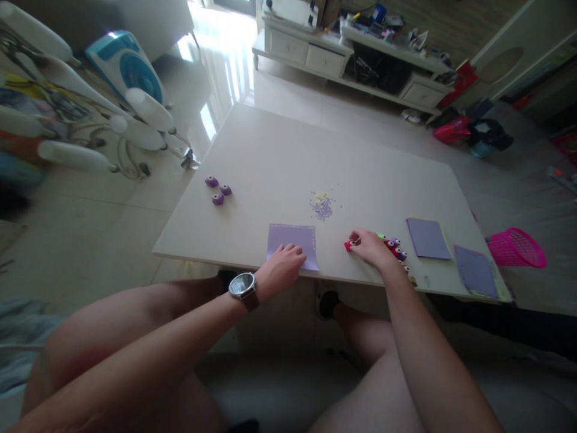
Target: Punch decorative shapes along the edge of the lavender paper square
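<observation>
A purple sheet of paper (293,236) lies at the table's near edge, with small punched cut-outs along its top and right borders. My left hand (288,260) rests on its lower half, fingers stretched out over the paper. To the right, my right hand (367,245) has its fingers closed on a small red craft punch (347,245), partly hidden by them. Beside and partly behind that hand is a cluster of craft punches (394,243) in green, red and purple. Beyond the sheet lies a small heap of purple and yellow paper bits (321,207).
Three purple punches (218,199) stand at the table's left. A stack of purple paper (428,239) and a used purple sheet (476,272) lie on the right. Past the table's right edge is a pink basket (517,248). A white cabinet (311,51) stands across the floor.
</observation>
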`<state>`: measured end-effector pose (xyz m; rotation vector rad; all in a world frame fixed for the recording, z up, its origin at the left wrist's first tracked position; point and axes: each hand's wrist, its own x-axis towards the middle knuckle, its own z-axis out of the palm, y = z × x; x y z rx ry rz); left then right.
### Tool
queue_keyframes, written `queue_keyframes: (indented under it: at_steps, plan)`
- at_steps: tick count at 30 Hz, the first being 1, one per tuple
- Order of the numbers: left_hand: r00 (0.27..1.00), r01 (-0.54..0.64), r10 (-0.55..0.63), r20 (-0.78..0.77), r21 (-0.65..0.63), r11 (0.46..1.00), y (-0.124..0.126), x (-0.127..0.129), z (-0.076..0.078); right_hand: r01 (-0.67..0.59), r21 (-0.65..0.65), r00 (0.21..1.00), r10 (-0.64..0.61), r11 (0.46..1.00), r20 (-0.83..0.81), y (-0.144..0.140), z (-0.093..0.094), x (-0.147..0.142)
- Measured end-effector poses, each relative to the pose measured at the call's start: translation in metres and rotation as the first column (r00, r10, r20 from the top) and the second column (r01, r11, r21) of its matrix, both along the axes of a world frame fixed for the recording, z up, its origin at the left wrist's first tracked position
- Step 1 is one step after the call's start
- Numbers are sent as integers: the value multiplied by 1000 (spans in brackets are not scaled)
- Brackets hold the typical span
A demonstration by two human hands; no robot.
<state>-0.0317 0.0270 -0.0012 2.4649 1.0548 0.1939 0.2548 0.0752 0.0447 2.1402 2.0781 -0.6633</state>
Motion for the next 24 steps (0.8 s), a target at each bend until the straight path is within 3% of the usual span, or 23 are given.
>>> queue_keyframes:
  at_steps: [3,15,24]
  plan:
    - [1000,-5,5,-16,-7,1000,-1,2,1,-36,-12,994,35,999,-102,0,-1,-16]
    - [996,-74,75,48,-29,997,-1,7,4,-247,14,962,247,969,-112,-8,-9,-42]
    - [992,-87,91,82,-52,995,-3,6,6,-254,-46,930,231,966,-284,-10,-1,-49]
